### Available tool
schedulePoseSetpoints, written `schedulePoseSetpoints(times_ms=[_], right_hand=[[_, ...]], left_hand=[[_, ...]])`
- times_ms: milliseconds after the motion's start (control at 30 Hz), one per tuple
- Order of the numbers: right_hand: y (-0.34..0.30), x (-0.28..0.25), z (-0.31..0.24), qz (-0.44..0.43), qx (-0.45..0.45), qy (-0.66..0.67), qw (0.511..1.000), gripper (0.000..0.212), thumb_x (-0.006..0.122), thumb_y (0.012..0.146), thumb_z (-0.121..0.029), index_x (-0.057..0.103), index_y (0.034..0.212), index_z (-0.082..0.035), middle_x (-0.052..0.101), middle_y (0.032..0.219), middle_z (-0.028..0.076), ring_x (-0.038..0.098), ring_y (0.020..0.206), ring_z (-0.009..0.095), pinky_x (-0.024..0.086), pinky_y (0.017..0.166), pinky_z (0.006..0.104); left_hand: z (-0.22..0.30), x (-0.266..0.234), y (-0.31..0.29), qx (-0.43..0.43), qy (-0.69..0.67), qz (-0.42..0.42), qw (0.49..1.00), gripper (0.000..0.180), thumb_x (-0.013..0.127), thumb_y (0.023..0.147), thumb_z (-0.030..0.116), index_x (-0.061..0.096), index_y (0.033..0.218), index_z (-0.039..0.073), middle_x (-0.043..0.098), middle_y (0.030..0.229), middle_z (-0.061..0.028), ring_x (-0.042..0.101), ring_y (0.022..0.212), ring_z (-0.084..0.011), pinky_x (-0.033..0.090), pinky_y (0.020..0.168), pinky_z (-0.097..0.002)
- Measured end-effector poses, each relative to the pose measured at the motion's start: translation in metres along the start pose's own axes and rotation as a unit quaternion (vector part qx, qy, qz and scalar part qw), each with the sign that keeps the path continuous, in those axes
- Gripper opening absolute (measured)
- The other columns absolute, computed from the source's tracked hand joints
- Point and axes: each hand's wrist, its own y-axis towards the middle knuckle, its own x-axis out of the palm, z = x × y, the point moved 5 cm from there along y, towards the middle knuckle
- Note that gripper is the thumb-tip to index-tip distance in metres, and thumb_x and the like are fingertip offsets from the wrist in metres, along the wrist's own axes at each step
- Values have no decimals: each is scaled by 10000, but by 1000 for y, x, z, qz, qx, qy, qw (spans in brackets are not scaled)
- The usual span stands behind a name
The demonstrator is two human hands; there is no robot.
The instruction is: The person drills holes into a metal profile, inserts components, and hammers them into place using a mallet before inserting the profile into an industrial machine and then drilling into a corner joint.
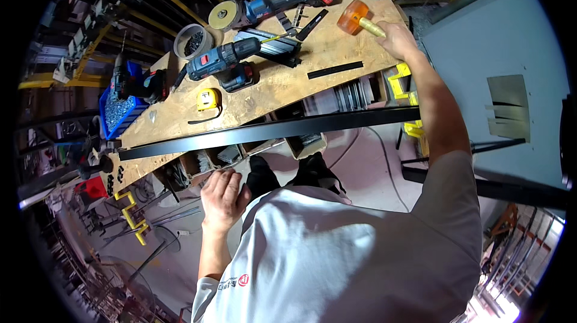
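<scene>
My right hand (398, 40) is wrapped round the pale handle of a mallet (353, 17) with an amber, see-through head, at the far right of the wooden workbench. Near my body, below the bench's front edge, my left hand (223, 198) has its fingers curled in; nothing shows in it, though its palm is hidden. A long black metal bar (270, 133) runs across the front of the bench, between my left hand and the tools. A short black strip (335, 70) lies on the bench to the left of my right forearm.
On the workbench (282, 91) lie a cordless drill (219, 60), an angle grinder (264, 8), a yellow tape measure (207, 99) and a tub of screws (193, 42). A blue bin of fasteners (120, 112) stands at the left end. Boxes (354, 96) with metal pieces sit below.
</scene>
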Motion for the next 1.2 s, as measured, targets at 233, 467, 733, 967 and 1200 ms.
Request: schedulePoseSetpoints(times_ms=[233, 467, 733, 967, 1200], right_hand=[[16, 56, 10, 192, -138, -96, 967, 326, 697, 920, -149, 707, 1242, -95, 675, 1292, 161, 586, 1281, 344, 467, 1068, 467], [-33, 76, -39, 1, -187, 46, 981, 244, 777, 879, -236, 750, 1090, -117, 619, 1253, 135, 522, 1299, 335, 404, 1134, 465], [-140, -20, -63, 193, -250, 73, 946, 129, 720, 892, -143, 649, 982, -85, 635, 1008, 89, 627, 1025, 326, 514, 926, 430], [-262, -19, 1, 116, -148, 191, 963, 167, 718, 945, -138, 685, 1087, -57, 675, 1071, 109, 659, 972, 324, 539, 863, 418], [-284, -7, 111, 123, -92, 304, 940, 296, 809, 845, -67, 679, 1108, -33, 657, 1218, 103, 672, 1097, 313, 553, 939, 397]], left_hand=[[58, 37, 37, 38, 19, -43, 998, 399, 806, 702, 46, 670, 1066, -44, 686, 1012, -172, 675, 846, -344, 578, 740, -442], [71, 66, 98, 142, -71, -52, 986, 397, 799, 702, 36, 664, 1070, -33, 671, 979, -154, 636, 785, -324, 541, 655, -421], [58, 95, 152, 173, -95, 121, 973, 399, 784, 765, 31, 675, 1136, -64, 676, 1088, -223, 671, 888, -369, 566, 739, -448], [111, 176, 184, 162, -207, -69, 962, 302, 780, 863, 85, 718, 1149, 9, 669, 854, -158, 680, 749, -357, 561, 668, -436], [182, 237, 213, 165, -193, -77, 964, 298, 775, 850, 61, 692, 1134, 29, 659, 839, -143, 674, 719, -362, 558, 634, -432]])
